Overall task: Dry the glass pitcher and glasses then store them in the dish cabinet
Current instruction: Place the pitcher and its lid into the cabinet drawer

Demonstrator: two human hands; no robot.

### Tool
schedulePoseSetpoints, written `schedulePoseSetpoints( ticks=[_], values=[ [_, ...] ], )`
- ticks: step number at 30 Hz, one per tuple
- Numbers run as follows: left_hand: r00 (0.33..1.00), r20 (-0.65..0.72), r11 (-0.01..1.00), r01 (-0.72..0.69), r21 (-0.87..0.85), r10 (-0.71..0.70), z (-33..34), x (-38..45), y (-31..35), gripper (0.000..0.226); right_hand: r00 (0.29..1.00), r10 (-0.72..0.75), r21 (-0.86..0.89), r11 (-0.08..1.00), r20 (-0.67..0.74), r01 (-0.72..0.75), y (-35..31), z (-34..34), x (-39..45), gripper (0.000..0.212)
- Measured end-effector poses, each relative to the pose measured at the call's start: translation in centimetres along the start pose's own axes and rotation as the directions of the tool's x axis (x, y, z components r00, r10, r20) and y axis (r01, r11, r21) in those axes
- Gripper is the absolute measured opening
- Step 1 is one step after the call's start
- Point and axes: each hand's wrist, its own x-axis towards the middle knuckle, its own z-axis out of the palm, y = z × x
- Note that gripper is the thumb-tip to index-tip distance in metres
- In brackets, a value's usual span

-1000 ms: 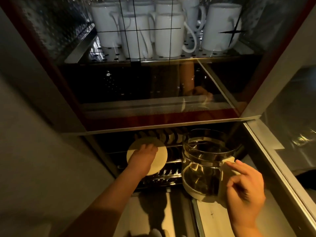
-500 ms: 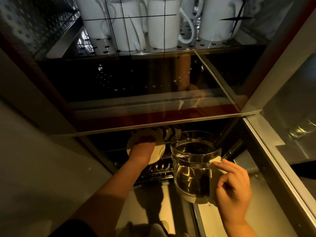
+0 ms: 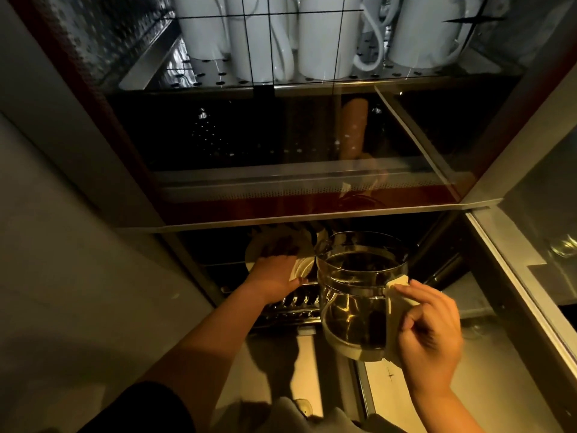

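Head view, dim amber light, looking into an open dish cabinet [image 3: 93, 157]. Right hand [image 3: 432, 334] grips the pale handle [image 3: 394, 310] of the glass pitcher [image 3: 359, 295]; fingers [image 3: 415, 293] curled round the handle, thumb side toward the glass. Pitcher upright, held at the mouth of the lower compartment, just right of the left hand and in front of the wire plate rack [image 3: 296, 303]. Whether its base touches anything: cannot tell.

Left hand [image 3: 278, 273] reaches into the lower compartment, lying on a round pale plate [image 3: 254, 254] that stands on edge in the rack. Fingertips go into shadow; thumb lies along the plate's lower rim. Whether the fingers pinch the plate or only press on it cannot be told. A second small plate [image 3: 304, 267] shows between the hand and the pitcher.

Upper shelf [image 3: 203, 81]: perforated metal, with white mugs [image 3: 324, 42] standing close together behind thin wire bars. Below it, a dark glass panel [image 3: 281, 145] reflects a forearm. Far right, behind another pane, a clear glass [image 3: 562, 245], blurred. Dark sleeve [image 3: 140, 410] at lower left.
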Motion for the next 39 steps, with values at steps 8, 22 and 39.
schedulePoseSetpoints(
  ticks=[8,22,39],
  values=[
    [0.996,-0.083,0.999,-0.042,0.027,0.044,0.9,-0.5,-0.5,0.041,1.0,-0.011,-0.01,1.0,-0.028,0.011,-0.1,0.3,-0.5,0.016],
    [0.982,-0.189,0.964,0.072,0.255,-0.023,7.1,-5.2,-0.6,0.071,0.999,0.002,-0.023,1.0,-0.035,-0.003,-0.8,1.3,-1.5,0.019],
    [0.992,-0.077,0.974,0.112,0.197,-0.099,4.7,-3.4,-0.8,0.068,1.0,-0.001,-0.04,0.999,-0.029,0.0,-1.4,0.7,-2.5,0.018]
  ],
)
